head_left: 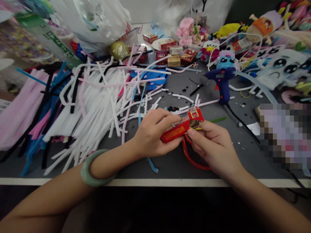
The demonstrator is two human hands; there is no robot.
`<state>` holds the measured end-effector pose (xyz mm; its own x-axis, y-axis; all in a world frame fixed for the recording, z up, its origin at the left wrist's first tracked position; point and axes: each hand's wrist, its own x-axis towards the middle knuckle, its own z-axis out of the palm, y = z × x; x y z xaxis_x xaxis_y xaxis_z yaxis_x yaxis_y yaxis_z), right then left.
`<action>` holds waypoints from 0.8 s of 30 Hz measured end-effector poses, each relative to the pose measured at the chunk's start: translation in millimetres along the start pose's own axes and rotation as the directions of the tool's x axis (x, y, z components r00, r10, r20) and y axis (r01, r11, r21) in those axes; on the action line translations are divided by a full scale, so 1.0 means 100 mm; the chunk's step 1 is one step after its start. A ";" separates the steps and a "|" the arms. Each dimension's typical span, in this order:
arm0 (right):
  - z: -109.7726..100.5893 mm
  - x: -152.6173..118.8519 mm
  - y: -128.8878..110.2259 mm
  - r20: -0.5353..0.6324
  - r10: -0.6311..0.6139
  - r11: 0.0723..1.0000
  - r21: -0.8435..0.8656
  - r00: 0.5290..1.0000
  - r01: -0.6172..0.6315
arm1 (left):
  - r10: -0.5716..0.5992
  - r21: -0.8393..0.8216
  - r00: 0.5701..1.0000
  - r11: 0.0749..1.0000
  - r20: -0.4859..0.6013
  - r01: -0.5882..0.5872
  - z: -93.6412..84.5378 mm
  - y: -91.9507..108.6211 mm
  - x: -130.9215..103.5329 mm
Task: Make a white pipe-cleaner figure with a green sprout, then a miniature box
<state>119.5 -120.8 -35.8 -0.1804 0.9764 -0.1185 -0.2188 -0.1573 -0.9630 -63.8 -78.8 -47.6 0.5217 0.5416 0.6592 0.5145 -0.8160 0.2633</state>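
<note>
Near the front of the dark table, my left hand (pixel 155 132) is wrapped around a small red cardboard box (pixel 175 132) with yellow print. Its lid flap stands up at the right end. At that opened end, my right hand (pixel 211 140) is closed with thumb and fingertips against the box's inner flap. Whether the fingers pinch the flap or something inside is hard to see. Red-handled scissors (pixel 190 157) lie under the right hand, their blades mostly hidden. A thin green strip (pixel 218 119) pokes out just beyond the right fingers.
White fuzzy stems (pixel 97 106) pile up on the left, beside pink stems (pixel 24 106). A blue glue gun (pixel 222 82) with a lit red light stands at right, its cord (pixel 243 124) trailing frontward. Several small boxes (pixel 188 57) and plush-like figures (pixel 284 68) sit behind.
</note>
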 end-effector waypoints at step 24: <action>-0.06 0.01 -0.09 -0.052 -0.138 0.879 -0.467 0.989 0.098 | -0.277 -0.528 0.906 0.742 0.320 0.414 -0.01 -0.05 0.01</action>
<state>126.6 -117.4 -28.5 -0.0986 0.9951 0.0029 0.2383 0.0264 -0.9708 -66.3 -74.7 -47.7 0.5479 0.7815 0.2985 0.2384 -0.4878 0.8398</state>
